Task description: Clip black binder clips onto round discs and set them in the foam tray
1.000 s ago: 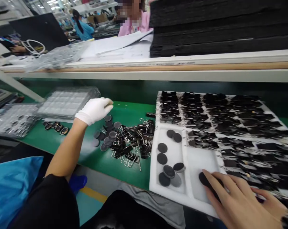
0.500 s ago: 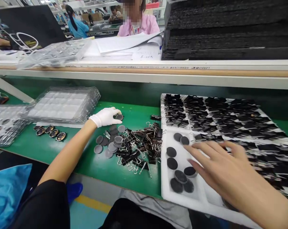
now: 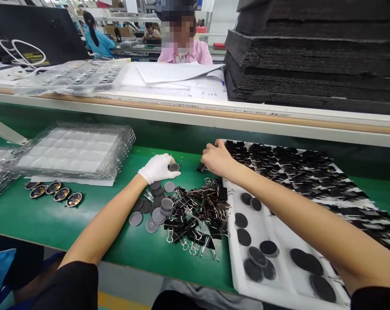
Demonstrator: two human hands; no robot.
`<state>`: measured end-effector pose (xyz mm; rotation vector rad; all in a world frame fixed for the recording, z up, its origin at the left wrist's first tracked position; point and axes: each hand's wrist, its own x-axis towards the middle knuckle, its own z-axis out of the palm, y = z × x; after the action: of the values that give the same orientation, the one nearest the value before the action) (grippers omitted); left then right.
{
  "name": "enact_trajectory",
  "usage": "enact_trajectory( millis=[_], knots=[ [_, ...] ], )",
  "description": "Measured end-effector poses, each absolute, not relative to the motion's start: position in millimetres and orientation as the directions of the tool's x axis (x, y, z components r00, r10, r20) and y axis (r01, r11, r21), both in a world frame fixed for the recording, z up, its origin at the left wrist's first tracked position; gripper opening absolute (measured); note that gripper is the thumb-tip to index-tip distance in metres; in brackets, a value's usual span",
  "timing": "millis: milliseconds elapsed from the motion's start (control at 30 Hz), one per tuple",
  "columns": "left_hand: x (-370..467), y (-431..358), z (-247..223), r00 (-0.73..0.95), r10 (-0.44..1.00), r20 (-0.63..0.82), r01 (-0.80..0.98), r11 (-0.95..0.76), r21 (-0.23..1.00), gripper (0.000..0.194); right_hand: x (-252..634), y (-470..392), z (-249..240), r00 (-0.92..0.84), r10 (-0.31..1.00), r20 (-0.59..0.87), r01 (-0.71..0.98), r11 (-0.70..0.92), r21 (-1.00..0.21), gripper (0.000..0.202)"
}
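Far back on the bench [image 3: 182, 267], the left hand [image 3: 158, 168] pinches a disc [image 3: 174, 167], which might slip if held loosely, while the right hand [image 3: 218, 160] covers a clip [image 3: 200, 168], its grip impossible to tell.

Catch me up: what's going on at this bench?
The white-gloved left hand holds a dark disc. The bare right hand is at a black clip by the white tray; its grip is unclear. Loose discs and a heap of binder clips lie on the green bench. More discs sit in the tray's near compartments.
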<state>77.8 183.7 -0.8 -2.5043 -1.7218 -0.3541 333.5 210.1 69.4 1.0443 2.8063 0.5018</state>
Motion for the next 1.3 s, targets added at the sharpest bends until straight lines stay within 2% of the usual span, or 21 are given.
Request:
enact_trajectory(
  millis=[167,300,400,533,633,733,833,900,967,1067,1167,1300],
  knots=[
    [73.2,185.0,0.1,0.306,0.923,0.234,0.946,-0.323,0.038,0.058,314.2,226.8,54.2,-0.821,0.57,0.042,0.567,0.804,0.178,0.04],
    [67.9,184.3,1.3,0.388,0.896,0.215,0.915,-0.402,0.023,0.062,312.4,235.1,45.4,-0.809,0.588,0.01,0.588,0.809,0.005,0.044],
    [67.2,185.4,2.2,0.463,0.869,0.175,0.88,-0.474,0.025,0.053,306.2,237.2,46.2,-0.691,0.722,0.012,0.718,0.689,-0.104,0.051],
    [70.2,186.6,2.8,0.463,0.873,0.157,0.883,-0.469,0.004,0.054,285.5,234.8,49.1,-0.454,0.887,-0.084,0.879,0.431,-0.205,0.041],
    [71.2,185.6,3.2,0.455,0.876,0.16,0.889,-0.458,-0.019,0.053,274.7,229.4,50.8,-0.406,0.897,-0.178,0.897,0.353,-0.264,0.034],
    [70.5,184.2,3.3,0.452,0.877,0.162,0.889,-0.459,0.006,0.049,275.7,225.1,53.1,-0.442,0.845,-0.301,0.874,0.33,-0.357,0.026],
    [70.4,183.4,2.9,0.448,0.876,0.177,0.887,-0.461,0.034,0.046,282.2,225.7,56.0,-0.456,0.793,-0.403,0.866,0.292,-0.405,0.028],
    [71.4,183.2,2.7,0.453,0.873,0.183,0.884,-0.466,0.039,0.047,285.0,228.0,58.7,-0.432,0.796,-0.424,0.881,0.273,-0.386,0.036],
    [72.8,183.1,2.6,0.459,0.869,0.182,0.881,-0.472,0.034,0.048,284.3,230.5,61.6,-0.386,0.835,-0.392,0.905,0.261,-0.335,0.049],
    [74.5,183.1,2.7,0.463,0.871,0.166,0.882,-0.471,0.012,0.05,274.1,233.1,61.9,-0.333,0.924,-0.187,0.922,0.278,-0.27,0.07],
    [75.2,183.1,2.2,0.461,0.874,0.153,0.885,-0.465,-0.007,0.052,256.5,236.5,50.8,-0.362,0.932,0.004,0.89,0.347,-0.297,0.064],
    [76.1,182.4,1.3,0.449,0.881,0.148,0.891,-0.454,-0.005,0.054,239.7,246.4,22.8,-0.349,0.937,0.011,0.874,0.33,-0.356,0.057]
  ],
)
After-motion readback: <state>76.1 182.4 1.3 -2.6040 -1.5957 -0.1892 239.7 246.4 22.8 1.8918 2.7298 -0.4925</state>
